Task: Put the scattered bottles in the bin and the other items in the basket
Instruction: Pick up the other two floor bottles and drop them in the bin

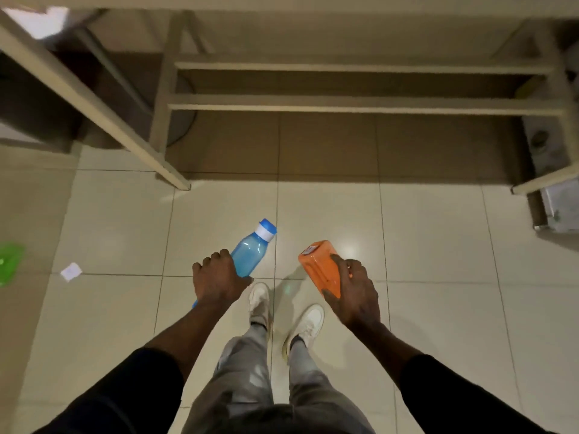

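Above the tiled floor [438, 245], the left hand [216, 278] is wrapped around a blue bottle [250, 252] and the right hand [354, 292] clasps an orange bottle [319, 267], so keep both grips firm and carry them level to the bin, which isn't in view.

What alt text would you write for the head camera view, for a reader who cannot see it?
A standing person looks down at a tiled floor, holding a blue bottle in the left hand and an orange container in the right hand. A scrap of paper and a green object lie on the floor to the left.
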The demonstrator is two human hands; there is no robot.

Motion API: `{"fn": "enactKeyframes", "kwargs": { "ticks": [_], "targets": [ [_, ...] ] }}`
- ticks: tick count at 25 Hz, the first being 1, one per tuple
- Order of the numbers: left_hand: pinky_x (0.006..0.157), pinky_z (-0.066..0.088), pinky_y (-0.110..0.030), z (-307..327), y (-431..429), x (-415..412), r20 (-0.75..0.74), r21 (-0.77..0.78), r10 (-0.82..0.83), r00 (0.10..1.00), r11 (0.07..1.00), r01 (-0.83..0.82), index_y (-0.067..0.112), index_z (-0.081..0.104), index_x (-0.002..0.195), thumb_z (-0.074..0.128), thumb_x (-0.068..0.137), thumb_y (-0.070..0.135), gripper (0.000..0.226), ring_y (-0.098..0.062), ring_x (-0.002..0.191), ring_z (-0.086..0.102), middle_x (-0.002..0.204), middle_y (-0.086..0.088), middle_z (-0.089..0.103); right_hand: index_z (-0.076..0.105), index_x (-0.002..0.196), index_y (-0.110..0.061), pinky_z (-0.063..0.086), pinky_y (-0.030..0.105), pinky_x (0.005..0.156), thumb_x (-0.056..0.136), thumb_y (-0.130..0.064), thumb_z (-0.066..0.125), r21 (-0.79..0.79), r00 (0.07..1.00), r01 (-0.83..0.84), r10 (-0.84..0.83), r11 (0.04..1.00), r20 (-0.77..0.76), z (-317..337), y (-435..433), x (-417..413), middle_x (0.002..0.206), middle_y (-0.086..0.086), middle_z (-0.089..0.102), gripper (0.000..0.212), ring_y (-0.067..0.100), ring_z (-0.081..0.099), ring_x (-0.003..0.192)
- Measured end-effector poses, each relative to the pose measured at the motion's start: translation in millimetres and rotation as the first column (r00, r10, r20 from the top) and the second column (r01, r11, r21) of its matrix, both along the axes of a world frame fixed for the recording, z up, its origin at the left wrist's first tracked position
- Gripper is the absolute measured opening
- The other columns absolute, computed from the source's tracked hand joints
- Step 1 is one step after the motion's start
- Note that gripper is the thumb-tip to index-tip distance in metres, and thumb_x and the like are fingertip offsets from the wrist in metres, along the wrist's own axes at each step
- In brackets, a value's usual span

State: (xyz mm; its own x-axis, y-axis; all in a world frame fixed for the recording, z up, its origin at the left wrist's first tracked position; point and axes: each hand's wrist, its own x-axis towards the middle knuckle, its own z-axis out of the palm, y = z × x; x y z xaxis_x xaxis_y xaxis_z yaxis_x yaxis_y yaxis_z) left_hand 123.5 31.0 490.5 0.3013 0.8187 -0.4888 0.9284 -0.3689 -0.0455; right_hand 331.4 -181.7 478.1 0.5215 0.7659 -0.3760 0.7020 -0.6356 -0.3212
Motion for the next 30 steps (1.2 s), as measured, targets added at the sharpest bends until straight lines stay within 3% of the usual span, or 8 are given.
{"fn": "enactKeyframes", "kwargs": {
  "ticks": [3, 7, 10, 13, 16, 20, 25, 30],
  "targets": [
    [0.092, 0.049, -0.04, 20, 12, -38, 0.042, 0.012, 0.201, 0.979, 0.979, -0.202, 0.015, 0.057, 0.106, 0.085, 0.067, 0.071, 0.073, -0.025, 0.094, 0.07, 0.1, -0.001, 0.071, 0.03, 0.155, -0.029, 0.055, 0.041, 0.084, 0.082, -0.05, 0.078, -0.02, 0.99, -0.138, 0.138, 0.99, 0.008, 20, 32, -12, 0.138, 0.008, 0.049, 0.089, 0.029, 0.058, 0.113],
    [0.084, 0.053, -0.039, 40, 21, -97, 0.17, -0.074, 0.512, 0.842, 0.859, -0.507, 0.014, 0.056, 0.101, 0.086, 0.065, 0.071, 0.073, -0.028, 0.088, 0.069, 0.095, -0.002, 0.069, 0.034, 0.154, -0.029, 0.054, 0.041, 0.084, 0.082, -0.055, 0.076, -0.035, 0.932, -0.356, 0.357, 0.934, 0.055, 41, 84, -33, 0.138, 0.009, 0.052, 0.087, 0.031, 0.06, 0.111],
    [0.074, 0.054, -0.036, 43, 32, -146, 0.252, -0.179, 0.691, 0.678, 0.722, -0.669, 0.015, 0.06, 0.105, 0.091, 0.062, 0.065, 0.073, -0.027, 0.086, 0.068, 0.097, -0.001, 0.068, 0.033, 0.155, -0.031, 0.053, 0.041, 0.089, 0.085, -0.061, 0.07, -0.026, 0.894, -0.442, 0.443, 0.897, 0.069, 52, 137, -63, 0.141, 0.008, 0.05, 0.084, 0.031, 0.062, 0.11],
    [0.077, 0.054, -0.036, 33, 53, -196, 0.325, -0.314, 0.823, 0.467, 0.559, -0.767, 0.016, 0.062, 0.112, 0.093, 0.06, 0.061, 0.075, -0.026, 0.091, 0.066, 0.104, 0.0, 0.067, 0.033, 0.156, -0.031, 0.053, 0.042, 0.088, 0.087, -0.065, 0.067, -0.03, 0.857, -0.507, 0.507, 0.862, 0.09, 59, 195, -102, 0.142, 0.007, 0.05, 0.084, 0.03, 0.064, 0.103],
    [0.083, 0.053, -0.036, 21, 84, -241, 0.394, -0.386, 0.862, 0.319, 0.471, -0.793, 0.014, 0.062, 0.123, 0.094, 0.064, 0.056, 0.079, -0.027, 0.104, 0.068, 0.115, -0.002, 0.068, 0.034, 0.155, -0.032, 0.052, 0.042, 0.087, 0.087, -0.068, 0.063, 0.002, 0.808, -0.58, 0.575, 0.814, 0.129, 62, 247, -145, 0.141, 0.007, 0.051, 0.082, 0.029, 0.064, 0.101],
    [0.082, 0.054, -0.035, 18, 129, -299, 0.467, -0.401, 0.863, 0.192, 0.4, -0.824, 0.01, 0.061, 0.118, 0.095, 0.069, 0.046, 0.071, -0.028, 0.102, 0.068, 0.111, -0.003, 0.067, 0.031, 0.154, -0.032, 0.052, 0.045, 0.091, 0.087, -0.068, 0.064, 0.027, 0.763, -0.641, 0.633, 0.767, 0.131, 66, 323, -206, 0.141, 0.008, 0.049, 0.083, 0.029, 0.062, 0.107],
    [0.089, 0.059, -0.043, 19, 169, -349, 0.503, -0.4, 0.853, 0.135, 0.369, -0.839, 0.012, 0.058, 0.119, 0.093, 0.071, 0.046, 0.068, -0.027, 0.1, 0.066, 0.109, -0.001, 0.065, 0.034, 0.155, -0.028, 0.053, 0.045, 0.087, 0.09, -0.074, 0.054, 0.078, 0.687, -0.726, 0.717, 0.683, 0.121, 74, 397, -264, 0.139, 0.01, 0.05, 0.082, 0.03, 0.063, 0.105],
    [0.08, 0.06, -0.038, 17, 206, -380, 0.556, -0.341, 0.827, 0.086, 0.32, -0.884, 0.009, 0.061, 0.117, 0.095, 0.069, 0.047, 0.07, -0.027, 0.092, 0.068, 0.1, 0.0, 0.067, 0.035, 0.155, -0.027, 0.054, 0.042, 0.085, 0.091, -0.077, 0.048, 0.09, 0.6, -0.8, 0.794, 0.593, 0.103, 74, 480, -307, 0.137, 0.009, 0.051, 0.083, 0.029, 0.063, 0.104]
  ]
}}
